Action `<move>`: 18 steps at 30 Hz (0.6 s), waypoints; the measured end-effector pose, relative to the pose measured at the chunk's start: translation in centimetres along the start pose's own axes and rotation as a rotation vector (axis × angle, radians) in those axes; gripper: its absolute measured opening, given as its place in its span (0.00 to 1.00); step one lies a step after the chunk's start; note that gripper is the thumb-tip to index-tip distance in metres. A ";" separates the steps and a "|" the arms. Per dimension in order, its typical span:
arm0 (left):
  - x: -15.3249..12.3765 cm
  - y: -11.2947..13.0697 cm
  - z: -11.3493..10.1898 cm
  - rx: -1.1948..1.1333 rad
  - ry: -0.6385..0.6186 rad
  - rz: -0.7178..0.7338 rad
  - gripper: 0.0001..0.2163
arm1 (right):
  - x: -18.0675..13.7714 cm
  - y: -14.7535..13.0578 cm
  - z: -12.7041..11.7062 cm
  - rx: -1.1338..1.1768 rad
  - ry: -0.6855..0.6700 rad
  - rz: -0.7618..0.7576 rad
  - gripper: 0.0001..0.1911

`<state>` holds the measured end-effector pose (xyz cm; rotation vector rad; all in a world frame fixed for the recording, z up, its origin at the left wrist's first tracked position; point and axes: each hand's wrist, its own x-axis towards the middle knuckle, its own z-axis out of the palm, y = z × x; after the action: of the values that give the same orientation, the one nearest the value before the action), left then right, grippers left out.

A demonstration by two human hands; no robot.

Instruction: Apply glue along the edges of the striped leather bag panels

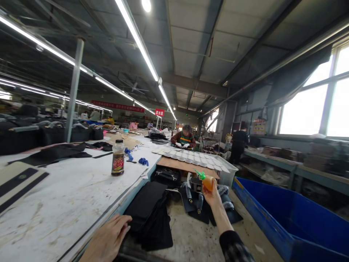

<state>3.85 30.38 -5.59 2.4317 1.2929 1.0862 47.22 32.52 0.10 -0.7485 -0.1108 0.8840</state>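
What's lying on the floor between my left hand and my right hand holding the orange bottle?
In the head view, stacked black pieces lie between the left hand and right hand.

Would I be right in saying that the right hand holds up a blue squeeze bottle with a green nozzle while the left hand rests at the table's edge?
Not quite: the head view shows the squeeze bottle in the right hand is orange, not blue. Its nozzle is green, and the left hand does rest at the table's edge.

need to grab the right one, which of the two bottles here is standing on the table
The dark bottle with the black cap stands upright on the white table. The small orange bottle with the green nozzle is held up in the right hand.
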 end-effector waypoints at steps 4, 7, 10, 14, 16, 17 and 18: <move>0.0 0.8 -0.4 -0.107 -0.025 -0.024 0.19 | -4.8 -3.3 1.8 0.052 -0.191 0.011 0.15; -0.2 2.0 -1.1 -0.200 -0.073 -0.054 0.27 | -9.6 -4.0 2.2 0.052 -0.297 0.052 0.16; -0.6 4.2 -2.2 -0.288 -0.114 -0.073 0.32 | -14.8 -2.4 1.7 0.014 -0.361 0.129 0.15; -1.7 8.2 -3.4 -0.402 -0.203 -0.024 0.37 | -21.6 2.5 0.4 -0.099 -0.463 0.335 0.20; -2.4 9.9 -3.7 -0.463 -0.297 0.013 0.34 | -24.2 5.4 -0.4 -0.159 -0.542 0.458 0.25; -2.8 10.5 -3.7 -0.492 -0.355 0.022 0.29 | -25.2 6.7 -0.8 -0.184 -0.584 0.514 0.27; -3.1 10.9 -3.6 -0.520 -0.416 0.021 0.22 | -26.0 7.9 -1.2 -0.203 -0.623 0.562 0.29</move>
<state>7.34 20.73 0.48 2.1177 0.7433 0.7416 25.64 15.97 -0.43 -0.6770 -0.5685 1.6462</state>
